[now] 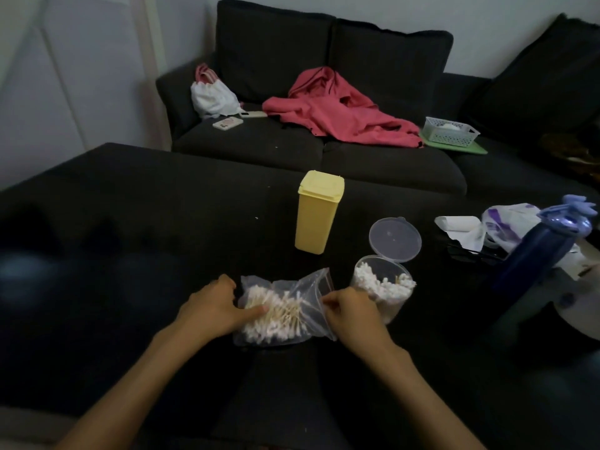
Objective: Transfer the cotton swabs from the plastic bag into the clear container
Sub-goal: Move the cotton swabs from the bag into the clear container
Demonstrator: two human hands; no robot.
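- The left hand [214,308] holds the left end of the plastic bag [285,308], with its thumb pressed on top and its fingers curled round the far side.
- The right hand [352,311] pinches the right end of the bag, near the zip edge (the fingertips are hidden, so the exact grip is hard to see).
- The bag lies flat on the dark surface [130,254], close to the near edge, about in the middle.
- Cotton swabs [276,315] fill the bag in a messy pile, with white tips and pale sticks.
- The clear container [383,287] stands just beside the right hand, to the right of the bag, with more swabs inside.
- Its round lid [395,239] is flipped open and tilts back.
- A yellow box [318,212] stands upright behind the bag, toward the middle of the surface.
- A blue bottle [539,251] leans near the right edge.
- A pink cloth [334,108] lies on the sofa [276,50] at the back.
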